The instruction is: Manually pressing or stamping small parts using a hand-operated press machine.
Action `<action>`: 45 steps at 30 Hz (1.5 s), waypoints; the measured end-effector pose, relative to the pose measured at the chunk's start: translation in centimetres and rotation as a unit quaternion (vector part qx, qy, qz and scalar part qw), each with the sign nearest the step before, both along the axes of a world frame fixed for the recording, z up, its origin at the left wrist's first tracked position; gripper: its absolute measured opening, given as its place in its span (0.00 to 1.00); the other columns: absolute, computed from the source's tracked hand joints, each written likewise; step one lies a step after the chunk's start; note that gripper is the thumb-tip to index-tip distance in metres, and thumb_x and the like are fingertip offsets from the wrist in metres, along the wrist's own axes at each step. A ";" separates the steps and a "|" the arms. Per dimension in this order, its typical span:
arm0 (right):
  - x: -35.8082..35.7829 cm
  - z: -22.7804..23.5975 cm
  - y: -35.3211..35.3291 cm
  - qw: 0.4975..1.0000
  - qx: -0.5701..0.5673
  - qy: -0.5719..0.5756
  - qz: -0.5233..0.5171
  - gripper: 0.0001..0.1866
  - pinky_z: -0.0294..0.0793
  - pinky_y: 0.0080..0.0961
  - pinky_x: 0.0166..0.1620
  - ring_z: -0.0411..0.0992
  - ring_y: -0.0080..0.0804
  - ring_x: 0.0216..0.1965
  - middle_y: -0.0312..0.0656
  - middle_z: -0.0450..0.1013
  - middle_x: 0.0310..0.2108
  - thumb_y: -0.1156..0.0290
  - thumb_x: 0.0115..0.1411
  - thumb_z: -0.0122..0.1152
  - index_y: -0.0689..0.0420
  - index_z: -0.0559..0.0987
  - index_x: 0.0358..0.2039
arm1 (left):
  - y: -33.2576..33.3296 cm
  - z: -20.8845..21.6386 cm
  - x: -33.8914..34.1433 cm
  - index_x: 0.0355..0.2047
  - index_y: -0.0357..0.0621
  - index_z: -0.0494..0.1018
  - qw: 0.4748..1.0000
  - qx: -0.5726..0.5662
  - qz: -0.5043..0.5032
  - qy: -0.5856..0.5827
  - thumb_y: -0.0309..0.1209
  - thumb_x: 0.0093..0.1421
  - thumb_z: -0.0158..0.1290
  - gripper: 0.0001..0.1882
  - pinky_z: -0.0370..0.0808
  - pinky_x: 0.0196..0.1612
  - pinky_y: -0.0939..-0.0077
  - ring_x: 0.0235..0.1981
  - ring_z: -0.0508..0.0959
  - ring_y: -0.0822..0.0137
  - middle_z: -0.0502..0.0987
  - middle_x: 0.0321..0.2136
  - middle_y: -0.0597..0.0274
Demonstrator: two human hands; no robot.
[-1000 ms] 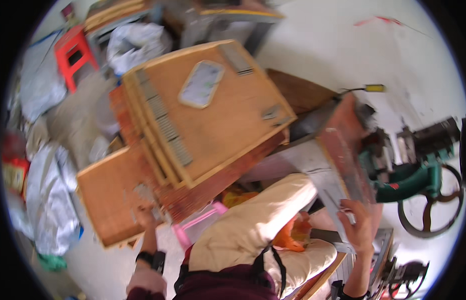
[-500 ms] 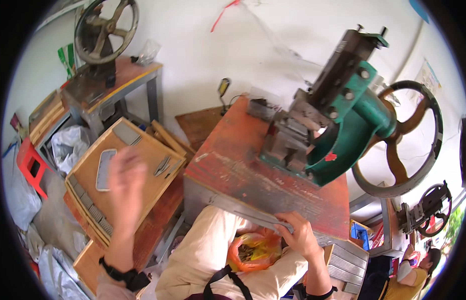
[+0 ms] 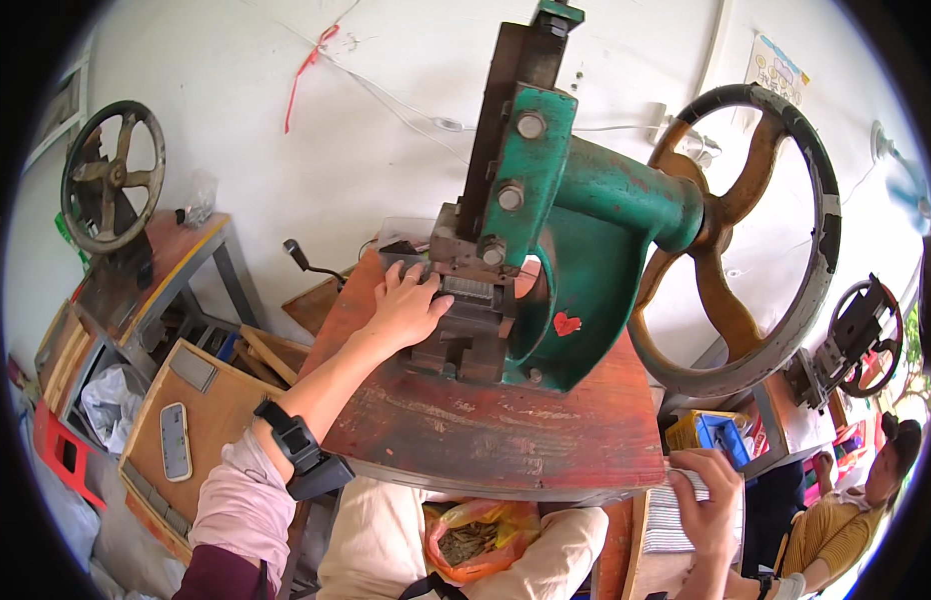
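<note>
Green press cropped at top

Press on table, tray left

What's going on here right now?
A seated person is working at a green press on a worn reddish table. Their left hand is at the press's left side, beside a ridged grey piece. Their right hand is near a wooden tray of grey strips. Whether either hand grips anything is unclear.
</note>
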State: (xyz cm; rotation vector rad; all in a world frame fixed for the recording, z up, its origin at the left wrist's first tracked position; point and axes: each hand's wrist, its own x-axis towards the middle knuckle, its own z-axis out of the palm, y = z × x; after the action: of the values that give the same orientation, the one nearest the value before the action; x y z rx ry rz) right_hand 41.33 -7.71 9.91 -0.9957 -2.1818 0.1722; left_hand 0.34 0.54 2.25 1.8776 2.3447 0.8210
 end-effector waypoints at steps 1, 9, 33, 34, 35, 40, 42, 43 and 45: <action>0.2 0.7 0.0 1.000 0.008 0.001 -0.005 0.09 0.73 0.28 0.36 0.75 0.42 0.31 0.49 0.75 0.32 0.83 0.50 0.63 0.64 0.79 0.34 | 0.0 0.2 -0.1 0.56 0.39 0.66 0.999 -0.005 0.003 0.037 0.47 0.63 0.47 0.28 0.52 0.60 0.42 0.63 0.50 0.41 0.59 0.60 0.43; -1.7 4.2 2.0 0.993 0.116 0.015 0.017 0.10 0.73 0.26 0.33 0.74 0.39 0.28 0.47 0.75 0.28 0.85 0.48 0.62 0.64 0.78 0.33 | 0.0 -0.3 -0.4 0.56 0.45 0.68 0.999 0.004 -0.002 0.036 0.46 0.62 0.47 0.26 0.52 0.58 0.42 0.63 0.48 0.39 0.58 0.61 0.43; -5.3 28.4 19.0 0.972 -0.035 -0.027 -0.230 0.20 0.59 0.10 0.14 0.60 0.13 0.11 0.28 0.61 0.12 0.51 0.56 0.58 0.53 0.69 0.21 | 0.6 -3.0 -1.6 0.57 0.19 0.48 0.927 0.111 0.065 -0.353 0.47 0.45 0.67 0.55 0.71 0.47 0.69 0.42 0.76 0.53 0.74 0.42 0.40; -5.0 27.4 19.8 0.971 -0.004 -0.008 -0.239 0.21 0.57 0.10 0.14 0.58 0.11 0.09 0.26 0.59 0.10 0.50 0.56 0.59 0.51 0.68 0.17 | 0.2 -3.0 -1.7 0.57 0.19 0.48 0.927 0.106 0.079 -0.352 0.47 0.45 0.67 0.55 0.71 0.47 0.69 0.42 0.76 0.53 0.74 0.42 0.40; -3.7 26.6 20.1 0.975 0.005 0.009 -0.222 0.22 0.57 0.10 0.14 0.58 0.12 0.09 0.25 0.58 0.09 0.48 0.55 0.60 0.50 0.67 0.17 | -0.1 -2.2 -1.3 0.59 0.22 0.46 0.903 0.076 0.077 -0.416 0.44 0.46 0.67 0.54 0.71 0.48 0.69 0.44 0.75 0.57 0.74 0.42 0.41; 3.4 3.5 13.6 0.902 0.166 0.334 -0.218 0.18 0.70 0.15 0.27 0.69 0.23 0.20 0.37 0.67 0.17 0.58 0.61 0.58 0.63 0.76 0.36 | 0.8 -2.1 -0.7 0.56 0.22 0.48 0.833 0.093 -0.023 -0.545 0.42 0.46 0.66 0.50 0.71 0.46 0.74 0.44 0.74 0.62 0.71 0.46 0.42; -6.0 -6.2 13.5 0.824 0.266 0.451 -0.217 0.16 0.72 0.20 0.35 0.70 0.25 0.25 0.40 0.69 0.23 0.72 0.60 0.58 0.66 0.70 0.45 | 0.3 -2.7 -0.3 0.56 0.22 0.49 0.847 0.111 -0.016 -0.520 0.42 0.47 0.66 0.50 0.71 0.46 0.74 0.44 0.74 0.63 0.70 0.46 0.43; -7.0 -6.2 13.5 0.792 0.271 0.508 -0.203 0.16 0.72 0.21 0.36 0.69 0.25 0.25 0.40 0.69 0.24 0.75 0.60 0.58 0.67 0.68 0.46 | 0.3 -2.5 -0.2 0.56 0.22 0.49 0.855 0.136 -0.019 -0.500 0.42 0.47 0.66 0.49 0.71 0.46 0.75 0.44 0.74 0.64 0.70 0.46 0.43; -4.9 -3.3 12.1 0.870 0.182 0.450 -0.083 0.11 0.70 0.21 0.36 0.67 0.25 0.26 0.39 0.68 0.24 0.71 0.62 0.57 0.66 0.72 0.40 | 0.6 -3.2 -0.8 0.56 0.22 0.49 0.852 0.134 -0.005 -0.507 0.42 0.47 0.66 0.49 0.71 0.45 0.75 0.44 0.74 0.65 0.70 0.45 0.44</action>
State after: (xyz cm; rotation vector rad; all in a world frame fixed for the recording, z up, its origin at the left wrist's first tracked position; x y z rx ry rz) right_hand 36.47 4.35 6.60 -0.6728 -1.2022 0.1040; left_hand -0.43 1.09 -0.90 1.0166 1.5708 1.6633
